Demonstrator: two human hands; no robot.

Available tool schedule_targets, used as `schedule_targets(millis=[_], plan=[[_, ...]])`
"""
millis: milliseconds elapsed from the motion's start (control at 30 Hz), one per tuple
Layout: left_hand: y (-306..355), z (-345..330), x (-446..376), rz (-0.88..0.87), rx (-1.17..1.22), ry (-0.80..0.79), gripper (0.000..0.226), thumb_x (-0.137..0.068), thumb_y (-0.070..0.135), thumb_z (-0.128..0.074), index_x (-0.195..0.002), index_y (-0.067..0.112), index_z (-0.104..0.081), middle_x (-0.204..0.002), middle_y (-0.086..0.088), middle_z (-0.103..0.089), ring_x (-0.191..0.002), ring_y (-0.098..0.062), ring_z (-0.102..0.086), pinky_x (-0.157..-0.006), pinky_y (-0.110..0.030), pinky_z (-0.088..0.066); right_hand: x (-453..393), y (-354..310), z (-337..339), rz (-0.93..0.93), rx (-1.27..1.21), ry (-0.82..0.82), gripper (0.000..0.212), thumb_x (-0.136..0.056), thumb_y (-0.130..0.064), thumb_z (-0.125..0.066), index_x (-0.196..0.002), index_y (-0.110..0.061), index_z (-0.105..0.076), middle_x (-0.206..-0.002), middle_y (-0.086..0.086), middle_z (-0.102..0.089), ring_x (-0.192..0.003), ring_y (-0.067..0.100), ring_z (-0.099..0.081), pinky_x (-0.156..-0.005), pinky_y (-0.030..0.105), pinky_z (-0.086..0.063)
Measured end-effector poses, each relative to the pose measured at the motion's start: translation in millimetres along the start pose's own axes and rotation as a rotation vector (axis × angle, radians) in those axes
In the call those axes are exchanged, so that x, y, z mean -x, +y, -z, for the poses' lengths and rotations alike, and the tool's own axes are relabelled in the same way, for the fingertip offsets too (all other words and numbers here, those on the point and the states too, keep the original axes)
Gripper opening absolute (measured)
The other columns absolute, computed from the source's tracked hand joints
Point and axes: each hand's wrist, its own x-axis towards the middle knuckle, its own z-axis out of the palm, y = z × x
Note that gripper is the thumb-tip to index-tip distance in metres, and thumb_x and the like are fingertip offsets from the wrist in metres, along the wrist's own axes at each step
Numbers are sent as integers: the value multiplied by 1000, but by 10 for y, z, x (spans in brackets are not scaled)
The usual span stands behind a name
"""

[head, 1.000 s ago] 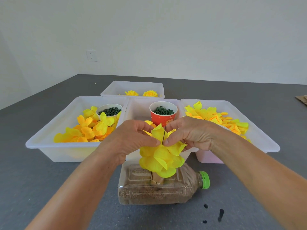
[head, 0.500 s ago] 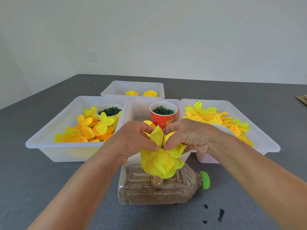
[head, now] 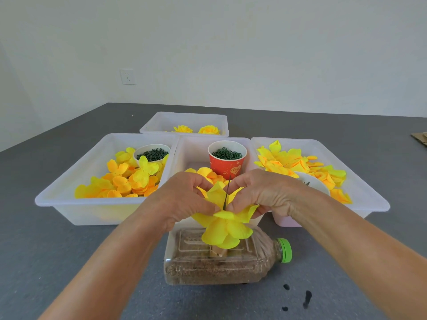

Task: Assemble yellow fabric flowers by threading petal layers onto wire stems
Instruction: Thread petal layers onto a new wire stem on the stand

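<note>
1. Our left hand (head: 184, 199) and right hand (head: 261, 192) meet thumb to thumb at the dark wire stem (head: 226, 192); each hand's curled fingers and thumb pinch the top petal layer (head: 218, 192) on its own side of the wire.
2. The stem stands upright between our thumbs, its tip showing above the petals, in front of the red cup (head: 227, 161).
3. Below our hands the yellow flower (head: 225, 229) hangs round the stem, its lower petals cupped downward.
4. The flower sits above a clear bottle (head: 254, 262) lying on its side, filled with brown grains, its green cap (head: 285, 250) pointing right.
5. Behind, the middle bin (head: 191, 146) holds the red cup of small green rings.
6. The left bin (head: 69, 192) holds yellow and orange petals and a white cup (head: 151, 154) of dark green pieces.
7. The right bin (head: 369, 192) holds more yellow petals; a far bin (head: 184, 117) holds two finished flowers.
8. All rest on a grey table (head: 69, 262) with dark spots near the bottle.
</note>
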Motion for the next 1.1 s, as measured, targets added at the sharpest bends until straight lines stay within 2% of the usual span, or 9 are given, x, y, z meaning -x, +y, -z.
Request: schedule_targets(millis=[100,200,333,400,500,600,700,967,1100], plan=[[-21,5,24,-21,-53,12,44,-64,0,-80,-102,14,-62,-68,-4,-53,-59,-14,-46,-61,-25,-38,8,17,-16,-16,-6,8,27,-73,-4,-74,-93,-21,-67,-75,0,-63,-72,12,-58,-58,20,-47],[-22,5,50,-94,-117,67,57,-62,6,-83,-108,24,-56,-79,-2,-57,-65,-13,-50,-62,-25,-43,21,41,-25,-16,-35,39,29,-71,-4,-76,-90,-24,-66,-75,-3,-64,-75,12,-57,-56,21,-45],[10,-6,68,-255,-220,90,35,-62,12,-83,-81,34,-63,-92,3,-58,-84,-12,-52,-64,-18,-42,49,85,-57,113,-45,133,28,-67,-3,-80,-81,-23,-66,-81,0,-62,-74,13,-56,-64,25,-45],[13,-19,83,-271,-192,89,25,-64,13,-81,-66,33,-67,-92,-3,-60,-88,-14,-54,-72,-23,-43,72,99,-79,198,-60,142,25,-66,1,-80,-69,-21,-68,-73,-4,-63,-70,8,-56,-65,21,-46],[28,-25,98,-264,-163,86,20,-65,15,-82,-59,30,-69,-98,-22,-62,-94,-29,-56,-82,-36,-45,101,110,-84,224,-53,93,22,-69,-1,-77,-62,-20,-71,-60,-11,-65,-64,3,-57,-64,17,-46],[55,-12,118,-251,-140,73,17,-64,21,-84,-57,30,-71,-97,-26,-62,-94,-36,-57,-78,-39,-44,123,112,-57,191,-67,56,17,-70,-6,-77,-63,-21,-74,-65,-8,-66,-74,10,-56,-72,27,-43],[51,-22,134,-259,-163,99,20,-61,21,-85,-54,33,-70,-94,-21,-64,-91,-31,-58,-79,-41,-46,140,119,-58,181,-71,24,17,-67,-5,-79,-66,-21,-75,-68,-8,-67,-77,12,-57,-78,32,-43],[0,-91,139,-306,-239,132,24,-64,19,-84,-60,37,-68,-87,10,-65,-89,-6,-57,-79,-22,-41,134,152,-75,141,-80,90,14,-62,-5,-82,-63,-17,-75,-75,6,-65,-80,18,-55,-78,34,-42],[-35,-107,97,-289,-210,125,15,-66,16,-83,-65,26,-71,-87,12,-63,-87,-3,-57,-69,-6,-37,148,151,-76,135,-80,95,14,-63,-5,-82,-63,-17,-75,-72,4,-64,-77,15,-54,-75,32,-41]])
